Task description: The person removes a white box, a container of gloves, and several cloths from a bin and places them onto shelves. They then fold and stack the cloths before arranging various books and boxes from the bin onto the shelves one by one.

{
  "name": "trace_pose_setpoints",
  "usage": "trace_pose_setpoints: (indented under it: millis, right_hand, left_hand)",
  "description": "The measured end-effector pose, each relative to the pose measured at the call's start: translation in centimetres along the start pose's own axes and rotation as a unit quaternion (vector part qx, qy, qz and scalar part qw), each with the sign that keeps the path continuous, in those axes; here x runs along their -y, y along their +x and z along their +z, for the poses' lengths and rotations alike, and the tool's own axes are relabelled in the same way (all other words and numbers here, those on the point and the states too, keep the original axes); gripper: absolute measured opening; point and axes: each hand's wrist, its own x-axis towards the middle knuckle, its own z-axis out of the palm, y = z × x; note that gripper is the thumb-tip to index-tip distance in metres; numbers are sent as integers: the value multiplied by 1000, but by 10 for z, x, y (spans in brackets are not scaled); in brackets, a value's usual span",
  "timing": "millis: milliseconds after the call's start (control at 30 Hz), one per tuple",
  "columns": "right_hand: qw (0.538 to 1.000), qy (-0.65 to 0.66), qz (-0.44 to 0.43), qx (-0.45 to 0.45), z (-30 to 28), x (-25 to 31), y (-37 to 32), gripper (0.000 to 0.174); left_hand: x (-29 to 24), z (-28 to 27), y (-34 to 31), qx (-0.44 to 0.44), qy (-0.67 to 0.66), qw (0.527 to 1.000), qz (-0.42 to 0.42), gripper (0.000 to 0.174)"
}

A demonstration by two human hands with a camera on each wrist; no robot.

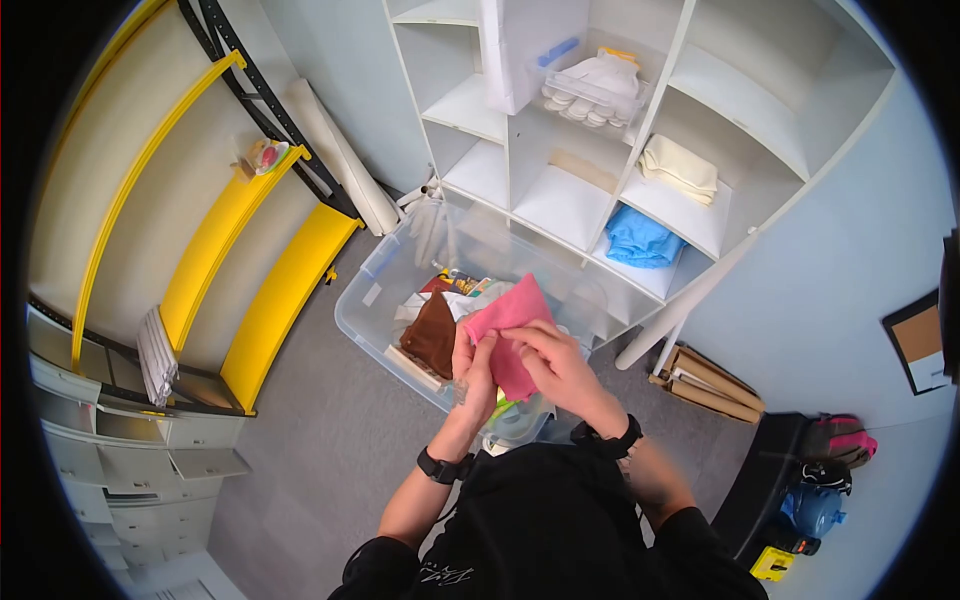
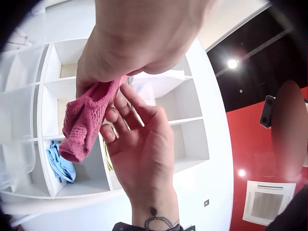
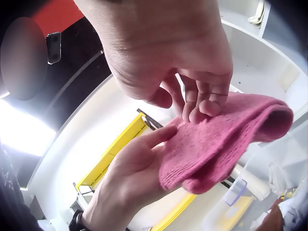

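Observation:
A folded, fuzzy pink cloth (image 1: 518, 312) is held up over the clear plastic bin (image 1: 352, 312). My left hand (image 1: 474, 362) grips its near left side, thumb on top and palm beneath; the thumb shows in the right wrist view. Bent fingertips of my right hand (image 1: 553, 362) touch the upper face of the cloth (image 3: 216, 144), with the thumb apart from them. From the left wrist, the cloth (image 2: 84, 122) hangs below the left hand (image 2: 139, 43), and the right hand (image 2: 144, 134) shows its palm with fingertips at the cloth's edge.
Inside the bin lie a brown cloth (image 1: 428, 335) and several mixed items. Behind it stands a white cubby shelf (image 1: 560, 205) holding a blue cloth (image 1: 643, 238), a cream cloth (image 1: 680, 168) and a box of white gloves (image 1: 597, 85). Yellow shelving (image 1: 290, 300) stands at left.

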Motion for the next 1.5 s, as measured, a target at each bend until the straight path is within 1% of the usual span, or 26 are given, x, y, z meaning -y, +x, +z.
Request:
trace_pose_setpoints:
  millis: [67,100,200,233,267,300,333,433,533,633,733,767,833,933,967,1067,1100,1167,1233,1300,1333,1400,1433,1500]
  right_hand:
    - [999,12,25,-33,-11,-8,-3,30]
    - [997,4,3,-72,-14,-30,-5,36]
    - [984,19,72,-162,-19,-43,-8,43]
    - [978,105,143,-105,-20,-49,-9,51]
    - [949,238,195,-66,-21,-52,-12,51]
    - [898,366,242,-26,-22,-48,-14,51]
    - [827,486,283,16,-22,-47,-14,51]
    - [877,408,240,78,-26,-48,-12,47]
    - [896,407,174,33,-27,-26,-7,42]
    - [924,353,148,10,-37,-35,-7,42]
    - [878,443,169,-65,-46,-43,-12,36]
    - [832,519,173,-92,-51,-47,-14,38]
    - [721,659,165,-139,-55,-53,-22,42]
    - [721,653,147,-178,-69,-56,-42,52]
    - [735,629,153,-201,-76,-65,-45,59]
    - [769,567,97,-279,-127,-58,-30,55]
    - [761,561,57,-321,-146,-69,-16,49]
    - [742,570,-3,-355,-187,-76,21,42]
    - [721,572,-70,-386,-219,-84,51,36]
    - [696,571,-141,-412,-247,-95,84,30]
    - [679,577,-149,-428,-255,-99,97,30]
    - [642,591,-162,-461,-253,-111,110,30]
    - [655,570,-130,-479,-247,-122,110,31]
    - [680,516,-77,-515,-229,-140,101,33]
  left_hand:
    - [-1,0,2,-11,-2,1000,2,26]
    - [-7,2,2,-21,-2,1000,-8,26]
    - [-29,11,-2,-30,-42,997,-52,29]
    - [-28,12,-1,-36,-52,997,-52,27]
    - [-25,10,0,-40,-49,997,-38,26]
    - [-21,9,1,-44,-45,998,-25,25]
    - [-18,9,2,-47,-41,998,-11,24]
    - [-17,12,0,-80,-1,997,16,24]
    - [-20,14,-3,-97,16,995,28,25]
    - [-24,7,-2,-48,-75,995,-36,25]
    - [-23,1,3,28,-127,984,-118,27]
    - [-19,5,5,32,-136,980,-143,32]
    - [-5,23,14,49,-137,974,-174,34]
    - [21,63,39,80,-108,971,-198,31]
    - [33,76,48,93,-98,970,-202,29]
    - [62,133,89,142,-118,969,-166,25]
    - [60,160,101,150,-123,968,-159,25]
    - [55,213,134,170,-146,964,-143,24]
    - [64,259,175,195,-185,955,-121,25]
    - [81,295,218,234,-197,947,-97,29]
    - [93,311,243,253,-204,942,-83,32]
    - [129,333,281,254,-174,940,-148,26]
    - [149,339,296,251,-158,937,-184,25]
    - [192,328,313,257,18,943,-208,26]
